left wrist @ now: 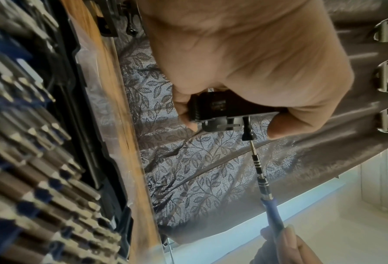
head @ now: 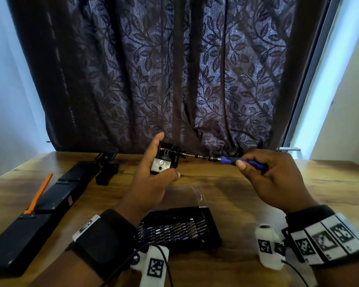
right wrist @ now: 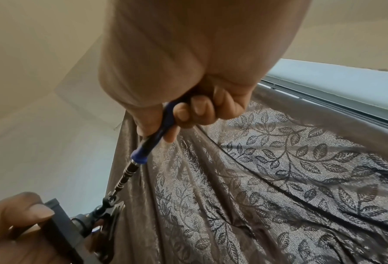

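My left hand (head: 153, 172) grips a small black camera mount (head: 168, 156) with a grey square base, held above the wooden table (head: 226, 183). My right hand (head: 263, 175) grips the blue handle of a precision screwdriver (head: 230, 160). The shaft lies level, and its tip sits in the black thumbscrew (head: 182, 154) on the mount's right side. The left wrist view shows the mount (left wrist: 224, 110) in my fingers and the screwdriver (left wrist: 262, 182) meeting the screw (left wrist: 248, 134). In the right wrist view the blue handle (right wrist: 163, 123) runs down to the mount (right wrist: 107, 212).
An open black case of screwdriver bits (head: 180, 228) lies near the front, with a clear plastic lid (head: 197, 193) behind it. Long black blocks (head: 56, 199) and an orange tool (head: 39, 193) lie at the left. More black mount parts (head: 107, 168) sit behind. A dark leaf-patterned curtain (head: 174, 69) hangs at the back.
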